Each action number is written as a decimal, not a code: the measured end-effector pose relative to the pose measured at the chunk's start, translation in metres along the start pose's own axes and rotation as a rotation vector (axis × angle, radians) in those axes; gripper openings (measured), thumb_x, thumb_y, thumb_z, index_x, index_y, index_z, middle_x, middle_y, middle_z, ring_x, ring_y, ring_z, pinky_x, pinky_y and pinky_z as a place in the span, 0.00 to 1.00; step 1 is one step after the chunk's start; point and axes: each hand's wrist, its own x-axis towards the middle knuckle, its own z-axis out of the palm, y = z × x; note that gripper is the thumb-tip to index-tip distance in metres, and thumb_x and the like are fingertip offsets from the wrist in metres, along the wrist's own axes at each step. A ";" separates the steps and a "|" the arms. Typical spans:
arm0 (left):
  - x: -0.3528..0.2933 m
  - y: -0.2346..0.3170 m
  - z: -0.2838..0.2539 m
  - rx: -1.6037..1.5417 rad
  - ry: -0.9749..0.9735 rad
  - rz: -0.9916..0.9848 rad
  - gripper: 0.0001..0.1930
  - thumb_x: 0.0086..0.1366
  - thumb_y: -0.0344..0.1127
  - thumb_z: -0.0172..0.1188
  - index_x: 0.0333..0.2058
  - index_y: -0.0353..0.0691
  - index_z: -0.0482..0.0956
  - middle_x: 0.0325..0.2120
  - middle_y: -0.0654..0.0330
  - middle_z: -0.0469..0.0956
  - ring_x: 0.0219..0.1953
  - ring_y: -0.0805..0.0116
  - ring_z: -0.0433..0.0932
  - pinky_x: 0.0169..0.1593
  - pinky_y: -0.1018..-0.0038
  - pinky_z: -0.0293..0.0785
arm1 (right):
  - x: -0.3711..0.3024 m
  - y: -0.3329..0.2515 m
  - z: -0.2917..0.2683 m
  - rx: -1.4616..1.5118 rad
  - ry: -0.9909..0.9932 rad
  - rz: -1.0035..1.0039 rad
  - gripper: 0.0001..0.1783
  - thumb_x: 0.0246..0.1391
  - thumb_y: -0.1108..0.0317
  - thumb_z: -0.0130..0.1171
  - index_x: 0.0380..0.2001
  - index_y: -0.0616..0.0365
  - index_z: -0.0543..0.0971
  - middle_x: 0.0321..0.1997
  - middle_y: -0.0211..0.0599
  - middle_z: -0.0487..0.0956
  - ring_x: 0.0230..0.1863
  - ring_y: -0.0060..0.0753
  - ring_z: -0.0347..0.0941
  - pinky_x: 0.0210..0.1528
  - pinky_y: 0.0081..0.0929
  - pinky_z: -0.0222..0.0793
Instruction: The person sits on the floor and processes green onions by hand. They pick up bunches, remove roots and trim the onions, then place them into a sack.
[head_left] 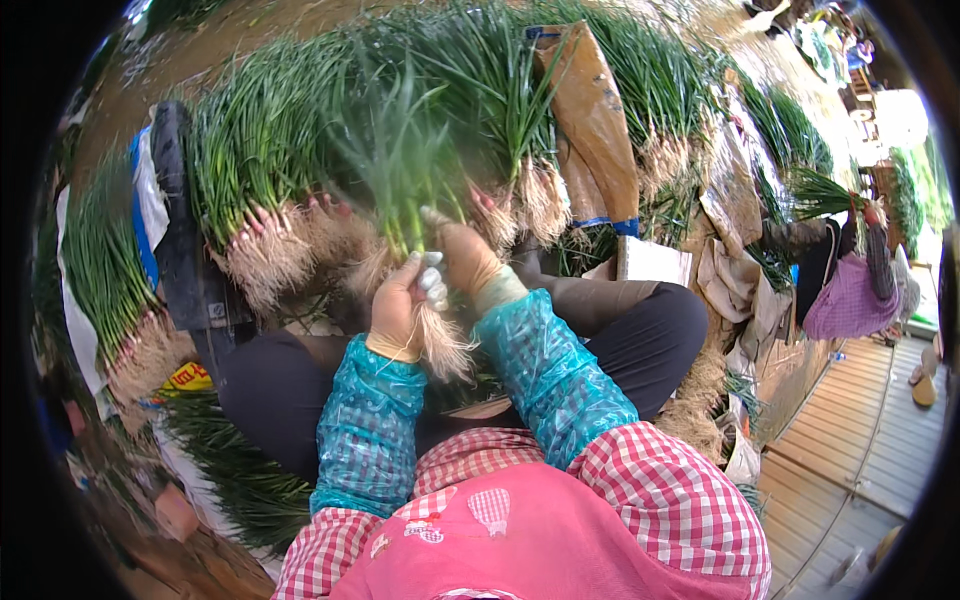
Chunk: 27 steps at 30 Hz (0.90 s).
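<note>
Both hands are busy near the middle of the frame with one bunch of green onions [405, 190]. The left hand [398, 310], in a tan glove with taped fingertips, has its grip closed around the bunch just above the pale roots, which hang down between the wrists. The right hand [468, 255], gloved too, is closed on the stalks a bit higher up, just beside the left. The green tops fan upward and look blurred.

Teal plastic sleeves [545, 365] cover both forearms, with red checked cuffs below them. Behind the hands, across the top of the frame, big piles of green onions [270, 140] lie with roots toward the camera. A brown sack [592, 120] sits among them, upper middle. At right, another person [850, 285] holds a bundle above a wooden plank floor [850, 430].
</note>
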 end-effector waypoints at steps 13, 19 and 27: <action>-0.003 0.006 0.011 0.128 0.079 0.316 0.12 0.68 0.37 0.50 0.35 0.31 0.75 0.18 0.63 0.70 0.19 0.73 0.69 0.24 0.77 0.68 | -0.039 -0.030 -0.043 -0.070 0.214 -0.636 0.13 0.64 0.60 0.46 0.36 0.58 0.73 0.25 0.29 0.77 0.17 0.19 0.67 0.17 0.16 0.60; 0.014 0.014 -0.011 0.175 0.127 0.203 0.16 0.69 0.39 0.49 0.42 0.30 0.74 0.19 0.64 0.70 0.20 0.72 0.70 0.24 0.76 0.68 | -0.020 -0.037 -0.060 -0.502 0.344 -0.556 0.12 0.55 0.70 0.55 0.43 0.58 0.75 0.23 0.26 0.73 0.15 0.17 0.63 0.15 0.14 0.57; 0.022 0.017 -0.018 0.159 0.162 0.012 0.13 0.63 0.38 0.58 0.37 0.32 0.75 0.16 0.67 0.67 0.18 0.75 0.67 0.23 0.78 0.65 | 0.078 -0.006 -0.004 -0.491 0.118 -0.265 0.14 0.54 0.60 0.57 0.37 0.60 0.76 0.28 0.34 0.76 0.28 0.27 0.70 0.30 0.26 0.67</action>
